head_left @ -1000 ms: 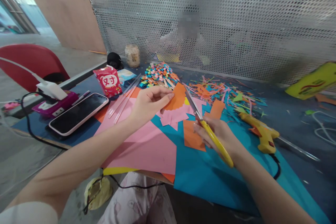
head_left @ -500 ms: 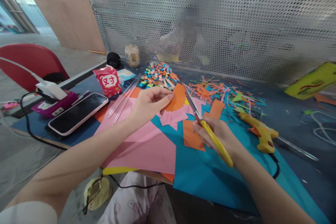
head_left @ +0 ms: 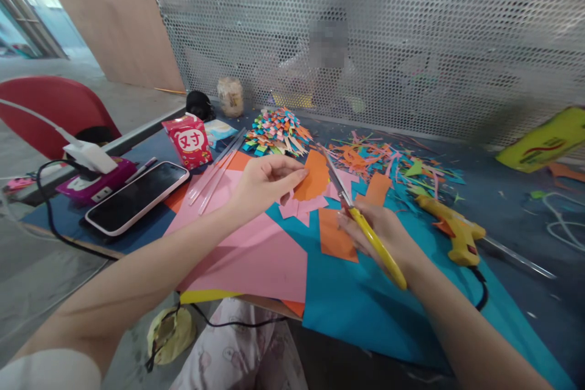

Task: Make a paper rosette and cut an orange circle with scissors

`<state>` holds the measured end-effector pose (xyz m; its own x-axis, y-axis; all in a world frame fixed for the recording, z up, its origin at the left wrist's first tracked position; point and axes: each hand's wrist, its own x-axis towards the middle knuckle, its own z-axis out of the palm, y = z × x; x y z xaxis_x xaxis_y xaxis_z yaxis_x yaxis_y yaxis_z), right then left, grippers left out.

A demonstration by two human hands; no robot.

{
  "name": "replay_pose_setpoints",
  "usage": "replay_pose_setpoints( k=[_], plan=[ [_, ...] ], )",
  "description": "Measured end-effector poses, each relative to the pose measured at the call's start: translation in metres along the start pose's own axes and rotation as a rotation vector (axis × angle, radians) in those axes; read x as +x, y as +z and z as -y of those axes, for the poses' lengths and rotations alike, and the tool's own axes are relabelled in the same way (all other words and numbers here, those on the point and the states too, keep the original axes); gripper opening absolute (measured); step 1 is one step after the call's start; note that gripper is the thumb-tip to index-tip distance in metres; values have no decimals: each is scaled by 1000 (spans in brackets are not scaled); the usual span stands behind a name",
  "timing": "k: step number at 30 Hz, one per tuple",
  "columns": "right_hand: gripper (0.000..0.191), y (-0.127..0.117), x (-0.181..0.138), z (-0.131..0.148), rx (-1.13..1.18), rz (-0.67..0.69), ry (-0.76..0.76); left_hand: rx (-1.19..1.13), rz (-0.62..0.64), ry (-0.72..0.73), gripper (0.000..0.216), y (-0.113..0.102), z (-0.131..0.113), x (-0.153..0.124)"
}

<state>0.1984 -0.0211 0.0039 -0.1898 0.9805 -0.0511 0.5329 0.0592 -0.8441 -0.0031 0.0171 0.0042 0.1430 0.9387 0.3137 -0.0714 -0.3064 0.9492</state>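
Observation:
My left hand (head_left: 274, 183) pinches an orange paper piece (head_left: 315, 175) with a scalloped edge between thumb and fingers. In my right hand (head_left: 372, 228) are scissors with yellow handles (head_left: 377, 247); their blades (head_left: 336, 178) point up and away, beside the right edge of the orange piece. Whether the blades touch the paper I cannot tell. Under my hands lie pink paper pieces (head_left: 299, 210), an orange paper rectangle (head_left: 337, 234), a large pink sheet (head_left: 256, 256) and a large blue sheet (head_left: 361, 304).
Folded paper bits (head_left: 278, 131) are heaped at the back, with paper strips (head_left: 365, 155) beside them. A yellow glue gun (head_left: 452, 228) rests at right. On the left are a phone (head_left: 137, 198), a power strip (head_left: 98, 180), a red packet (head_left: 188, 140) and glue sticks (head_left: 217, 173).
My left hand and the orange piece have shifted very slightly to the right and tilted a little. The scissors stay almost where they were, still in my right hand.

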Motion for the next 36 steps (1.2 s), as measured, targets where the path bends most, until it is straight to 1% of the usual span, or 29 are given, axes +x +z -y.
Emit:
replay_pose_setpoints(
  k=[6, 12, 15, 23, 27, 36],
  plan=[
    [45, -1, 2, -1, 16, 25, 23, -11, -63, 27, 13, 0, -4, 2],
    [45, -2, 3, -6, -43, -5, -32, 0, -112, 70, 10, 0, -7, 4],
    [46, -3, 4, -7, -61, 10, -37, 7, -117, 91, 10, -1, -5, 6],
    [46, -4, 4, -7, -100, 15, -64, 97, -189, 189, 9, -8, -3, 11],
    [46, -3, 4, -8, -111, 9, -76, 141, -214, 204, 8, -11, -3, 13],
    [47, -2, 4, -9, -116, 5, -76, 189, -209, 238, 9, -12, -5, 13]
  ],
)
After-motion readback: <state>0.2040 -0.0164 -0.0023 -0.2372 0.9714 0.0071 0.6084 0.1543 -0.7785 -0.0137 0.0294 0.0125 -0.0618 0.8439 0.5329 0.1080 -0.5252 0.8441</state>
